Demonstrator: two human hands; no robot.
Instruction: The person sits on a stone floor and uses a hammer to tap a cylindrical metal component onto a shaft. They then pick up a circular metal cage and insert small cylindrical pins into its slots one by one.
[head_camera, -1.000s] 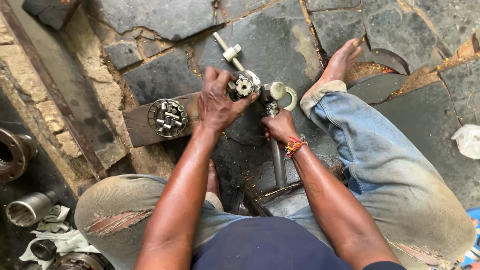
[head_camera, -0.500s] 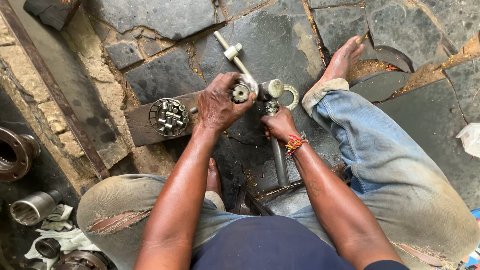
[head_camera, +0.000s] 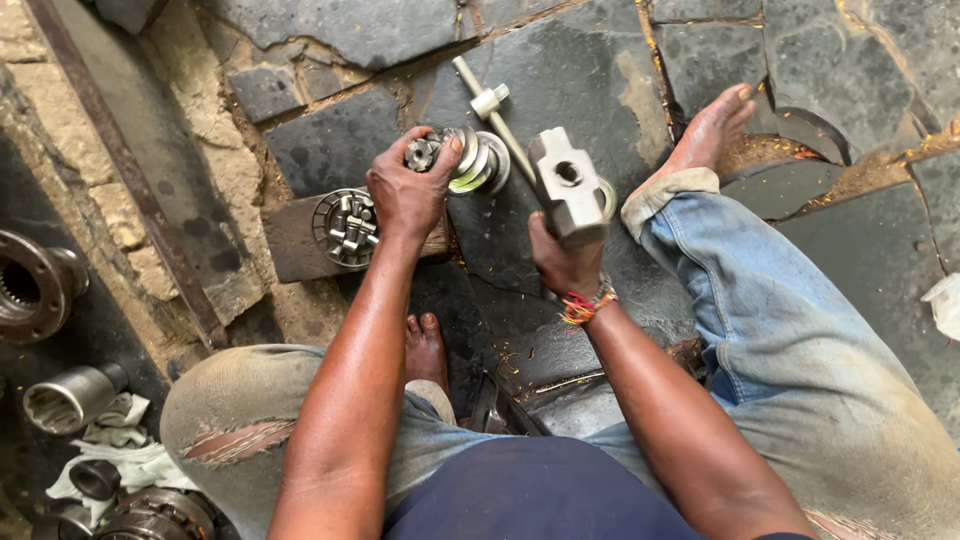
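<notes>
Left hand: the left hand (head_camera: 408, 192) is closed over the top of a round metal gear assembly (head_camera: 452, 158), fingers curled around its near end, thumb toward the rings.
Gear assembly: it lies on its side on the dark stone floor (head_camera: 580, 70), stacked steel rings showing past the fingers, a small toothed end visible at the knuckles.
Right hand: the right hand (head_camera: 563, 262) grips the handle of a hammer just under its head — fist fully wrapped, a red and yellow thread band at the wrist.
Hammer: the steel hammer head (head_camera: 568, 186) is a blocky grey piece with a round hole in its upper face; it is raised off the floor, just right of the gear assembly and not touching it.
Rod: a long metal rod (head_camera: 487, 105) with a small square collar lies on the floor beyond the assembly, running diagonally behind the hammer head.
Wooden block: a flat wooden block (head_camera: 290, 240) sits left of the left hand, carrying a round ribbed bearing cage (head_camera: 344, 227).
Person: seated on the floor — right leg in jeans stretched out, bare right foot (head_camera: 712, 128) on the stone, the other foot (head_camera: 425, 348) tucked between the arms.
Left edge: a flanged metal hub (head_camera: 35, 285), a splined sleeve (head_camera: 70, 396) and grey rags (head_camera: 130, 465) lie well apart from the hands.
</notes>
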